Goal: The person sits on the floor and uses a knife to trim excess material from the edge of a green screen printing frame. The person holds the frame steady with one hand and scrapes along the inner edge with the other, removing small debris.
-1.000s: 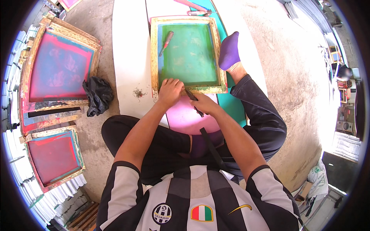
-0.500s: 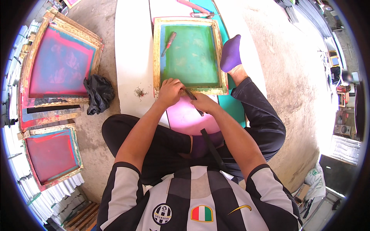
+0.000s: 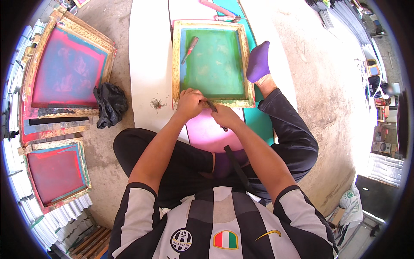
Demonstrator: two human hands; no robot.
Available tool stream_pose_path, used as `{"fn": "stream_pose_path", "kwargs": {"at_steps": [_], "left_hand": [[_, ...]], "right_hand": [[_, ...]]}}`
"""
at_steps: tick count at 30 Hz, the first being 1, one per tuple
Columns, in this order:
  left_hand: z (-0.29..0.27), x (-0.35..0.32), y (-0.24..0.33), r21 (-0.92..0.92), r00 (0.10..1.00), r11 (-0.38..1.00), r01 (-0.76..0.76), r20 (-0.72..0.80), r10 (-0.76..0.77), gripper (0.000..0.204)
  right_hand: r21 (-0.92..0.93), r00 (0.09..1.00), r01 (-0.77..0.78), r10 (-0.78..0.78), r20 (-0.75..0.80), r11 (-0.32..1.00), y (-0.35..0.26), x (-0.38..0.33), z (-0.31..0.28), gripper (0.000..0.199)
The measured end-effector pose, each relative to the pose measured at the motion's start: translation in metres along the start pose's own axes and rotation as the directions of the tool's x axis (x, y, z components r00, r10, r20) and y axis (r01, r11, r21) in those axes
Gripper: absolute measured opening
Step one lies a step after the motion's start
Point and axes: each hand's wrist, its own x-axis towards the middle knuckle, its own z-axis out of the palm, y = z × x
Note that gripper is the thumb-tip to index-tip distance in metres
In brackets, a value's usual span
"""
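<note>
A screen-printing frame with pale wooden rails and green mesh lies in front of me. My left hand is curled over its near rail, left of the middle. My right hand is closed around a dark, slim hand tool, whose far end meets the near rail beside my left fingers. The tool's exact kind is hard to make out, since my fingers cover its middle. A screwdriver with a reddish shaft rests on the mesh at the upper left.
A small heap of thin clippings lies left of the frame. Beyond it are a metal hand tool and a pink roll. My purple-socked foot is at the right rail. Left: a black plastic bag and red-stained frames.
My right hand and the dark tool have tilted slightly at the near rail. The left hand holds its place; the frame and screwdriver look unmoved.
</note>
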Motion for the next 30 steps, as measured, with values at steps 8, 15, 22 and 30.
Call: {"fn": "stream_pose_path", "kwargs": {"at_steps": [8,15,22,30], "left_hand": [[0.000,-0.003,-0.009,-0.023,0.982,0.993,0.115,-0.151,-0.117,0.020],[-0.015,-0.004,-0.007,-0.030,0.961,0.981,0.193,-0.197,-0.195,0.021],[-0.017,-0.005,-0.012,-0.048,0.955,0.979,0.200,-0.212,-0.206,0.020],[-0.019,-0.002,-0.008,-0.033,0.965,0.988,0.153,-0.212,-0.157,0.017]], "right_hand": [[0.047,0.977,-0.071,0.079,-0.199,0.996,-0.012,-0.012,0.031,0.040],[0.281,0.961,-0.124,0.186,-0.204,0.952,-0.004,0.000,0.059,0.042],[0.232,0.938,-0.115,0.182,-0.294,0.966,-0.005,0.000,0.072,0.041],[0.369,0.978,-0.146,0.190,-0.086,0.918,0.000,-0.010,0.052,0.034]]}}
